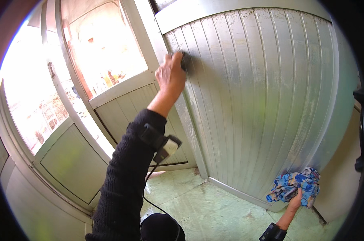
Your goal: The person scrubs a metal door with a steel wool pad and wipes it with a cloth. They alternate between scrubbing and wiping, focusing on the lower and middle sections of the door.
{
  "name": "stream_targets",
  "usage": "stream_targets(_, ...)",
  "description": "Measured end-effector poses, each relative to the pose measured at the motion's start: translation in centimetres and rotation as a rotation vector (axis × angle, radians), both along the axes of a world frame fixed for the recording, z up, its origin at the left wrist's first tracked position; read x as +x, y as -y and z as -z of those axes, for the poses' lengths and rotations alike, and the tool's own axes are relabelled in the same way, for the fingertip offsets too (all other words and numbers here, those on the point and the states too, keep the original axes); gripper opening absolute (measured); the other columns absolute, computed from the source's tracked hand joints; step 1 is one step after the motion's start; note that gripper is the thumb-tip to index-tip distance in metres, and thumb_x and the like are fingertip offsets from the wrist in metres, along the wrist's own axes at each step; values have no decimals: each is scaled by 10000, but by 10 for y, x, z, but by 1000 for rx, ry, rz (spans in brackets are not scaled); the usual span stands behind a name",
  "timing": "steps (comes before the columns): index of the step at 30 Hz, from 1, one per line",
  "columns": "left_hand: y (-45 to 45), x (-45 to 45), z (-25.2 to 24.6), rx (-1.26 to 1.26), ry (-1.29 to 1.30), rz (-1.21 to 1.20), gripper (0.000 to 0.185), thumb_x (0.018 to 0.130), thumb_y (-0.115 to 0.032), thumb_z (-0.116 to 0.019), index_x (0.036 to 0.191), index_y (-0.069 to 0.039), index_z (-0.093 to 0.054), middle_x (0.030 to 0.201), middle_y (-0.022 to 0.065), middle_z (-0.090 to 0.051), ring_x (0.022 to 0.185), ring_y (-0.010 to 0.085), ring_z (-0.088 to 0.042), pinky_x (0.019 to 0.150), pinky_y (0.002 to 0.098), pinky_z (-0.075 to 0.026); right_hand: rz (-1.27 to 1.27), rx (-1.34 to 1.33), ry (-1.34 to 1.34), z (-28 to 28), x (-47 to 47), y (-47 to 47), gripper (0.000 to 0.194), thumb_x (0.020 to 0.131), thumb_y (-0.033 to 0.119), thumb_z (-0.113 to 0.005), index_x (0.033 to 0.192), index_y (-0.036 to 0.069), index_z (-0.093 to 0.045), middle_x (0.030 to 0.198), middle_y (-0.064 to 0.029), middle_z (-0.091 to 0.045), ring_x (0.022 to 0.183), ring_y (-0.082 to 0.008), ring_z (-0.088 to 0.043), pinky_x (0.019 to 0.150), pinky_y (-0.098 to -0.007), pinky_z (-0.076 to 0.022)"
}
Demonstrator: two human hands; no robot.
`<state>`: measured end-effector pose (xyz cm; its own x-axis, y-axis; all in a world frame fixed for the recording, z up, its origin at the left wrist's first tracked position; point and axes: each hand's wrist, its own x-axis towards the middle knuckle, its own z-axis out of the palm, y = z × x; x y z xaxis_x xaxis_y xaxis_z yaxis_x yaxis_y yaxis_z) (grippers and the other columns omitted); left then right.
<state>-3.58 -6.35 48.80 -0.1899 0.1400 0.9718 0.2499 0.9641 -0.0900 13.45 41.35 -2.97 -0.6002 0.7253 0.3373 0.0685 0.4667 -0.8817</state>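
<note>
My left hand (171, 72) reaches up and holds a dark scrubbing pad (185, 61) against the upper left part of a ribbed metal panel (248, 90). Its fingers are curled over the pad, which is partly hidden. At the lower right, my right hand (296, 200) grips a crumpled cloth (310, 186) with a blue floral pattern, near the panel's lower right corner. Whitish streaks and rust-coloured specks mark the panel. A small device (167, 149) is strapped to my left forearm, with a black cable running down from it.
Left of the panel stands a metal-framed door (124, 87) with a bright pane above. Beside it is another framed door leaf (70, 162) with a handle. Green floor tiles (194, 205) lie below. A pale flat surface (338, 168) rises at the right.
</note>
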Motion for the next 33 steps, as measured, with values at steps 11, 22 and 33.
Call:
stream_targets(11, 3, -7, -40, -39, 50, -73, 279, 775, -27, -505, 1022, -148, -549, 961, 163, -545, 810, 381, -596, 685, 491, -452, 1, -8, 4, 2, 1, -2, 345, 911, 125, -406, 1223, 32, -521, 1265, -175, -516, 1130, -297, -511, 950, -347, -388)
stream_targets(22, 4, -3, -40, -84, 45, -64, 295, 749, 0, -523, 1009, -138, -525, 935, 171, -532, 804, 382, -596, 666, 491, -459, 0, -15, -4, 2, 1, 0, 348, 918, 132, -401, 1229, 23, -515, 1276, -175, -509, 1140, -292, -505, 961, -343, -381)
stream_targets(33, -1, 5, -1, -99, 126, -24, 312, 753, 6, -524, 1019, -155, -539, 959, 153, -519, 812, 367, -592, 668, 468, -470, -4, -19, -3, 2, 0, 1, 352, 925, 139, -397, 1235, 14, -510, 1286, -175, -502, 1150, -287, -499, 973, -338, -374)
